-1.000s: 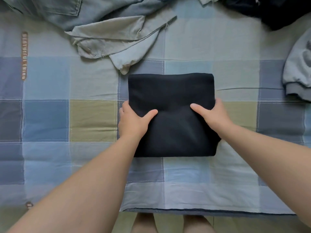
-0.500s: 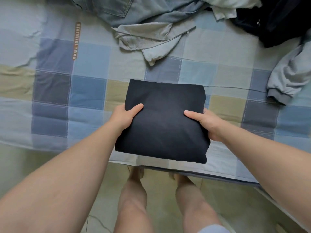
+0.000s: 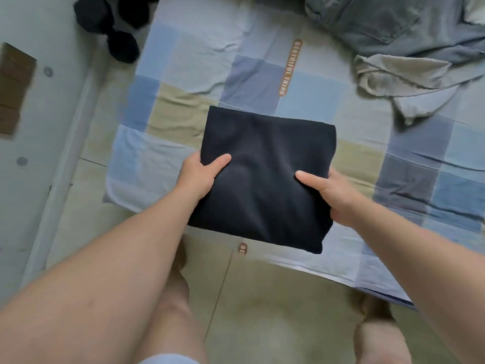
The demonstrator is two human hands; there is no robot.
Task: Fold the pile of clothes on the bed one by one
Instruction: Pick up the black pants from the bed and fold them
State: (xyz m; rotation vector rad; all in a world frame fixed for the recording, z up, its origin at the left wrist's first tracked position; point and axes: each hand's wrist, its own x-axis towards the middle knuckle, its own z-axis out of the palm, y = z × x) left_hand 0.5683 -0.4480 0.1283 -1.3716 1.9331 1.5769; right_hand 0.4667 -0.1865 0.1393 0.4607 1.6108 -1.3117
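Folded dark garment held flat between both hands above near edge of checked bed sheet. Left hand grips left edge: thumb on top, fingers curled beneath, hidden. Right hand grips right edge likewise, thumb stretched across top. Unfolded grey-blue clothes heaped on bed at upper right, well apart.

Garment recorded as plain black. Sheet checked in blue, grey and beige squares. Jeans noted as faded grey-blue.
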